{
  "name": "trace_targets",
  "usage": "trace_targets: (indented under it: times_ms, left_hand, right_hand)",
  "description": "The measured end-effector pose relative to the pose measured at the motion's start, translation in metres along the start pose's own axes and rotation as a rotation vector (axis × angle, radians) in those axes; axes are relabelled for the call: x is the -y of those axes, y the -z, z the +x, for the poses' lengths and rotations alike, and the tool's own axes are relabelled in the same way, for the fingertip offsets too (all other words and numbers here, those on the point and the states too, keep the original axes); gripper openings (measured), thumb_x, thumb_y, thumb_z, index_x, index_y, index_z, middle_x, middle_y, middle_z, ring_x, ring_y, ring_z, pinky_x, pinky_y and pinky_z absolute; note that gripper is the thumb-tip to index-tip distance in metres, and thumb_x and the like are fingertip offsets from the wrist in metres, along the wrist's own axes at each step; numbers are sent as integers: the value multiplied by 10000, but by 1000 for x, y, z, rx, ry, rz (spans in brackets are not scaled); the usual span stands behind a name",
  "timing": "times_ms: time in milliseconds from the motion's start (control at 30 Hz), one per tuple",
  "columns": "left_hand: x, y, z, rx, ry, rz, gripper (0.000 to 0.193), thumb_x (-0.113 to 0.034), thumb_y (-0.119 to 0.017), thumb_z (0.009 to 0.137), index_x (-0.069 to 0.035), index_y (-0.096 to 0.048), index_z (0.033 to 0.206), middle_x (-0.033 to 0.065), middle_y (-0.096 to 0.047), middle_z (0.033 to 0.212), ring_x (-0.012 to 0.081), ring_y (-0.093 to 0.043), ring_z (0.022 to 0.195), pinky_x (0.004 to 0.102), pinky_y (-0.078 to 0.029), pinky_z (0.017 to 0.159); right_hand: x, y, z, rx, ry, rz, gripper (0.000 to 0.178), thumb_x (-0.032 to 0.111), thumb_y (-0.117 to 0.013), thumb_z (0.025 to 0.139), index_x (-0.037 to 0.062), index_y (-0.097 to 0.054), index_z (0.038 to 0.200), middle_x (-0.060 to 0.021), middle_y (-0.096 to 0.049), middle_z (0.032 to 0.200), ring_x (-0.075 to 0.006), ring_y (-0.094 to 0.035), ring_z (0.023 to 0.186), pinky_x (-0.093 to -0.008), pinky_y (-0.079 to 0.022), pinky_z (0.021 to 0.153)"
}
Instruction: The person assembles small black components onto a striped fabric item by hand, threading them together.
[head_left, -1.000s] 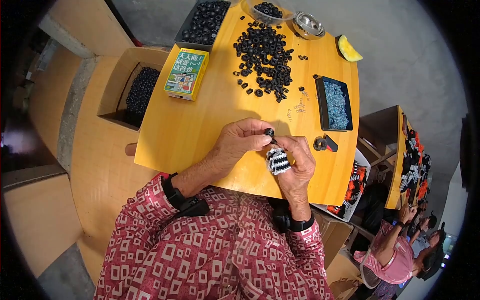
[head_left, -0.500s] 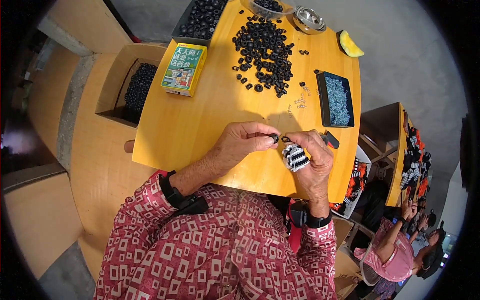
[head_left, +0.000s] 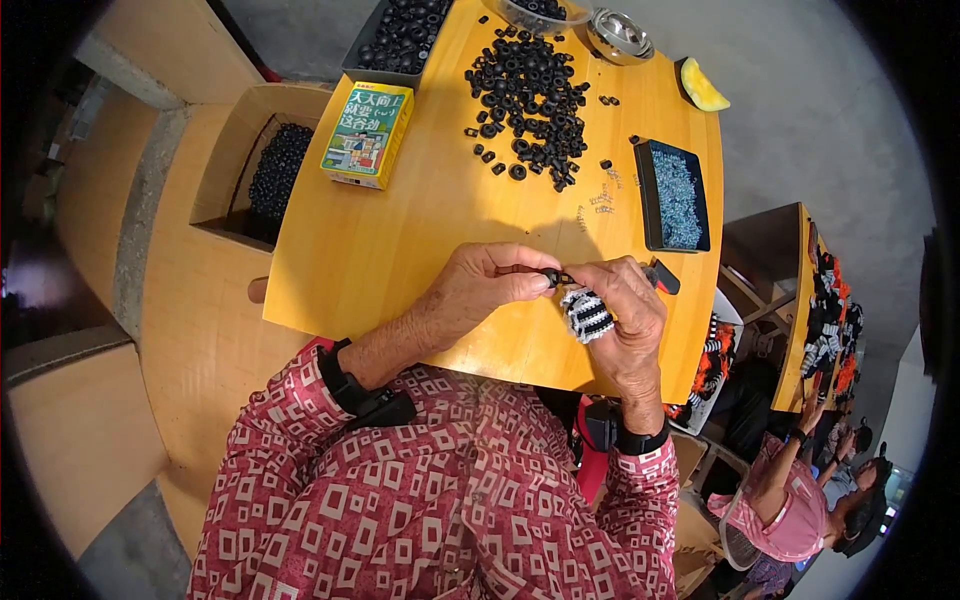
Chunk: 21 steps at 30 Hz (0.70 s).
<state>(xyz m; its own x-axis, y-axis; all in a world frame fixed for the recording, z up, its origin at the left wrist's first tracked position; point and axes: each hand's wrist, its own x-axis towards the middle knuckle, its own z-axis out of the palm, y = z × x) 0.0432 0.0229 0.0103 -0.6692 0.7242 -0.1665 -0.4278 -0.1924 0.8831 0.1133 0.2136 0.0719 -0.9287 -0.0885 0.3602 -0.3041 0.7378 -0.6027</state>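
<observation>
Both hands meet near the tabletop's (head_left: pixel 400 270) near edge, right of centre. Left hand (head_left: pixel 480 292) has fingers curled, thumb and forefinger pinched on a small black ring (head_left: pixel 552 277). Right hand (head_left: pixel 625 305) pinches the same ring from the other side; its other fingers are closed around a black-and-white striped piece (head_left: pixel 588 314) tucked under the palm. A small black tool (head_left: pixel 664 276) lies just beyond the right hand, partly hidden.

Containers:
- Black tray (head_left: pixel 673 194) near the right edge, filled with tiny blue-grey bits; a few similar bits are scattered on the wood just left of it.
- Black tray (head_left: pixel 398 36) at the far left corner, full of black rings.
- Clear tub (head_left: pixel 540 12) at the far edge, black rings inside, cut off by the frame.
- Metal bowl (head_left: pixel 620 35) just right of the tub; contents can't be told.
- Cardboard box (head_left: pixel 262 160) off the table's left edge, lower down, holding many black rings.

Loose pile of black rings (head_left: pixel 528 92) on the far middle of the tabletop. Green-and-yellow carton (head_left: pixel 368 133) lies flat near the left edge. Yellow wedge (head_left: pixel 703 88) sits at the far right corner.
</observation>
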Motion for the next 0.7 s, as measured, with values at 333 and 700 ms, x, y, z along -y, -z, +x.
trace_targets:
  times_ms: [333, 700]
  left_hand:
    - [1, 0, 0, 18, -7, -47, 250, -88, -636, 963, 20, -677, 1185, 21, -696, 1042, 76, -621, 980, 238, -503, 892]
    - [-1, 0, 1, 15, 24, -61, 284, -111, -655, 945, 13, -667, 1200, 70, -714, 1072, 125, -656, 1014, 281, -513, 943]
  right_hand:
    - [2, 2, 0, 25, 30, -25, 383, -59, -700, 684, 21, -713, 1058, -119, -680, 918, -288, -630, 827, -362, -509, 723]
    - [2, 2, 0, 9, -11, -11, 356, -50, -707, 682, 29, -717, 1029, -102, -681, 900, -271, -625, 806, -351, -500, 714]
